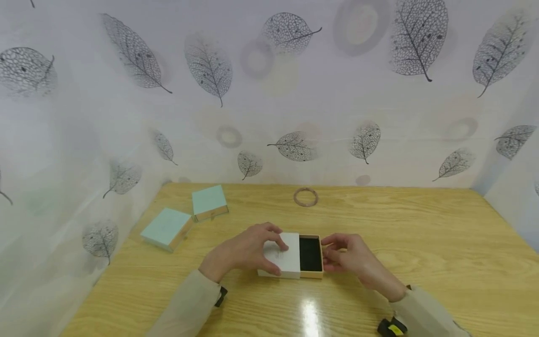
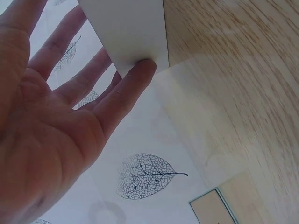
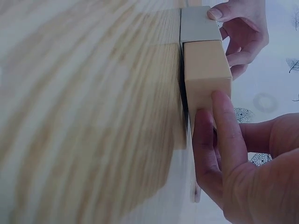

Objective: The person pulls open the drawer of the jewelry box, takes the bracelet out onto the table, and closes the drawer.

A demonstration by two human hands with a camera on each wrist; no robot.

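A slide-out box lies in the middle of the table, its white sleeve (image 1: pixel 291 257) partly drawn off an orange-tan inner tray (image 1: pixel 312 275). Inside the exposed part of the tray is a black lining (image 1: pixel 309 254). My left hand (image 1: pixel 250 250) grips the sleeve from the left, thumb on the near side and fingers over the top and far side. My right hand (image 1: pixel 353 260) is at the tray's right end. In the right wrist view its extended fingers (image 3: pixel 225 123) touch the tan end face (image 3: pixel 205 86) of the tray.
Two pale mint boxes (image 1: pixel 167 227) with tan sides lie at the left, the farther mint box (image 1: pixel 209 201) near the back. A brownish ring-shaped bangle (image 1: pixel 306 204) lies by the back edge. A leaf-patterned cloth (image 1: pixel 261 117) hangs behind the wooden table (image 1: pixel 421 234).
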